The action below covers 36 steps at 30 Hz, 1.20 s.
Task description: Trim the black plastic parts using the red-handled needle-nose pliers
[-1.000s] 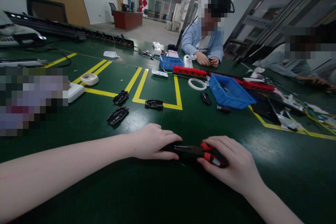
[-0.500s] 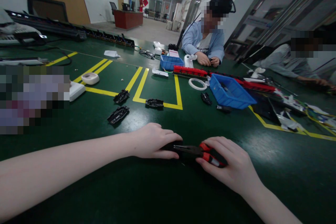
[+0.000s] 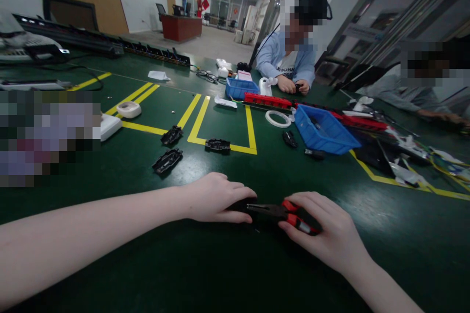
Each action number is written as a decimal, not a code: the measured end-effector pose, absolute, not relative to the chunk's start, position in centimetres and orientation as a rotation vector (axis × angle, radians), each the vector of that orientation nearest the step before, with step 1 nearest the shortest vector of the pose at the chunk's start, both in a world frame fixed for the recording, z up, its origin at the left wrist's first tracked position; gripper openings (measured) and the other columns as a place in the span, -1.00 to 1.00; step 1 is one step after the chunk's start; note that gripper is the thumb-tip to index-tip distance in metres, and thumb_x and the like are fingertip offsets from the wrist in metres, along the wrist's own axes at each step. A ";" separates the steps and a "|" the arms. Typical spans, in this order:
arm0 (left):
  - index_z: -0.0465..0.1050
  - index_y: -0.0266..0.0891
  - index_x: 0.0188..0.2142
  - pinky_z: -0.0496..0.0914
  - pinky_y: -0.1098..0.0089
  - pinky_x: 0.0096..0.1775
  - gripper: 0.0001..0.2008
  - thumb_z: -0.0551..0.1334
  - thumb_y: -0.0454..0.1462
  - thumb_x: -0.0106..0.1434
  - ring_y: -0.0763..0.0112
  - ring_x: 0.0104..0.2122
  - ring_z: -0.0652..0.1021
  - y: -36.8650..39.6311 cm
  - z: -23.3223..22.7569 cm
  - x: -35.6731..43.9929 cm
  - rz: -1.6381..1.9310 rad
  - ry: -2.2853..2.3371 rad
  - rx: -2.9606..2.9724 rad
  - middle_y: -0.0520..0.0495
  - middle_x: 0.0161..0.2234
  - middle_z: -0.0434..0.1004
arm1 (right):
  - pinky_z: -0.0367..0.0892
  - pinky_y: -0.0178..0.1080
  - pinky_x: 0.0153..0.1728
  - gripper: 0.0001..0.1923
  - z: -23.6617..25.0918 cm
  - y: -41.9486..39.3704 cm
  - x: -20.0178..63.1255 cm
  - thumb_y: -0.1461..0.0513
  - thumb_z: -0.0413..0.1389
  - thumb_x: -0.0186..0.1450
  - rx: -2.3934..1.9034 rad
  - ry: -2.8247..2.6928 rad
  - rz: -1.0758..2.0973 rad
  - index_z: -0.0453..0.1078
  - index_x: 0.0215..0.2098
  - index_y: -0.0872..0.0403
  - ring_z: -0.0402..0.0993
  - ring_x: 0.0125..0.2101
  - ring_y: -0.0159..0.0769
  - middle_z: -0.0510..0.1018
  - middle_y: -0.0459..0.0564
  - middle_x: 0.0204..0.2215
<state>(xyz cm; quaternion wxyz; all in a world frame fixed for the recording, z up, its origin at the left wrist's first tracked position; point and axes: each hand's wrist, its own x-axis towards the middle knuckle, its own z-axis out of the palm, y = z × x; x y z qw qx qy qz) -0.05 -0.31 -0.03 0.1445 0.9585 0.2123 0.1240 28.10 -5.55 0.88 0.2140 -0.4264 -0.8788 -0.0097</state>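
My right hand [image 3: 323, 227] is closed round the red and black handles of needle-nose pliers [image 3: 270, 211]. The pliers' jaws point left and reach the gap between the thumb and fingers of my left hand [image 3: 220, 199]. That hand grips a small black plastic part [image 3: 240, 205], mostly covered by my fingers. Whether the jaws hold the part or only touch it, I cannot tell. Beyond my left hand lie three similar black plastic pieces: a near one [image 3: 167, 161], one behind it [image 3: 172, 135] and one on a yellow line [image 3: 218, 145].
A blue bin [image 3: 325, 129] stands at the right, with two black parts [image 3: 290, 139] beside it and a white ring [image 3: 278, 118] behind. A tape roll [image 3: 128, 109] lies at the left. A person [image 3: 286, 61] sits across the green table [image 3: 205, 274], another at the far right.
The whole view has shifted slightly, so everything appears a little further right. My hands, the pliers and the black part keep nearly the same arrangement.
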 end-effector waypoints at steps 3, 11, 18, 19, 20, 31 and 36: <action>0.31 -0.23 0.11 0.39 0.35 -0.28 -0.55 0.13 0.00 0.39 0.33 -0.33 0.58 -0.3 -0.1 -0.1 0.370 0.610 2.755 -0.11 -0.05 0.55 | 0.45 -0.16 -0.29 -0.71 0.9 -5.5 28.1 0.09 0.18 0.26 -1.175 -2.416 -0.008 0.37 -0.09 0.01 0.51 -0.25 -0.21 0.56 0.03 -0.24; 0.32 -0.24 0.09 0.40 0.35 -0.27 -0.57 0.14 -0.01 0.38 0.34 -0.34 0.58 -0.2 0.0 0.0 0.367 0.591 2.740 -0.10 -0.06 0.56 | 0.45 -0.16 -0.33 -0.71 1.2 -5.8 27.7 0.06 0.17 0.26 -1.196 -2.416 0.010 0.39 -0.11 0.01 0.52 -0.28 -0.19 0.57 0.04 -0.26; 0.31 -0.23 0.10 0.40 0.36 -0.29 -0.56 0.15 -0.01 0.38 0.36 -0.35 0.58 -0.3 0.0 -0.1 0.371 0.602 2.749 -0.10 -0.07 0.56 | 0.44 -0.16 -0.34 -0.69 1.1 -5.9 27.7 0.03 0.16 0.26 -1.204 -2.425 -0.039 0.41 -0.12 0.02 0.52 -0.28 -0.18 0.57 0.05 -0.26; 0.31 -0.23 0.10 0.40 0.36 -0.28 -0.56 0.15 -0.01 0.38 0.36 -0.34 0.58 -0.3 0.0 -0.1 0.372 0.601 2.747 -0.10 -0.07 0.56 | 0.44 -0.16 -0.33 -0.68 1.1 -5.9 27.7 0.03 0.16 0.26 -1.200 -2.423 -0.054 0.40 -0.11 0.02 0.52 -0.27 -0.18 0.57 0.05 -0.25; 0.30 -0.23 0.10 0.40 0.36 -0.28 -0.56 0.15 -0.01 0.38 0.36 -0.34 0.58 -0.3 0.0 -0.1 0.372 0.601 2.747 -0.10 -0.07 0.56 | 0.44 -0.16 -0.32 -0.68 1.1 -5.9 27.7 0.04 0.17 0.26 -1.197 -2.423 -0.069 0.40 -0.10 0.02 0.52 -0.27 -0.18 0.57 0.05 -0.24; 0.32 -0.22 0.10 0.38 0.36 -0.30 -0.56 0.13 0.01 0.38 0.32 -0.34 0.59 -0.3 0.1 0.0 0.343 0.612 2.780 -0.11 -0.09 0.57 | 0.44 -0.17 -0.34 -0.67 1.3 -5.9 27.6 0.03 0.19 0.24 -1.191 -2.420 -0.144 0.42 -0.12 0.03 0.53 -0.28 -0.18 0.59 0.04 -0.24; 0.32 -0.22 0.09 0.37 0.36 -0.31 -0.56 0.14 0.01 0.38 0.33 -0.35 0.58 -0.3 0.2 0.0 0.345 0.614 2.781 -0.11 -0.08 0.57 | 0.43 -0.17 -0.32 -0.67 1.2 -5.9 27.6 0.04 0.20 0.24 -1.158 -2.430 -0.133 0.40 -0.11 0.03 0.53 -0.27 -0.19 0.58 0.05 -0.23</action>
